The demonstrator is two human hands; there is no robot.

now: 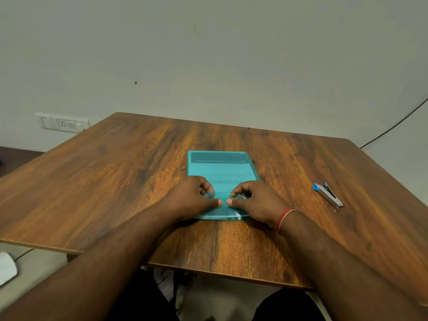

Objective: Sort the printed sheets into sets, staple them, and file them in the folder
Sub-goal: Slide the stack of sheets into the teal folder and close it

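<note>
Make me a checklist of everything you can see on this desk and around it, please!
Surface: brown wooden table, grain showing.
Job's things: teal see-through folder lies flat mid-table, printed sheets showing through; stapler lies apart on its right, untouched.
Clutter: nothing seen.
Grippers: left hand and right hand both pinch the folder's near end, thumbs on top, fingers under the cover.
Cables: dark cable runs across the wall on the right; thinner cable below the table's left edge.
Surroundings: plain wall, socket plate at left.
</note>
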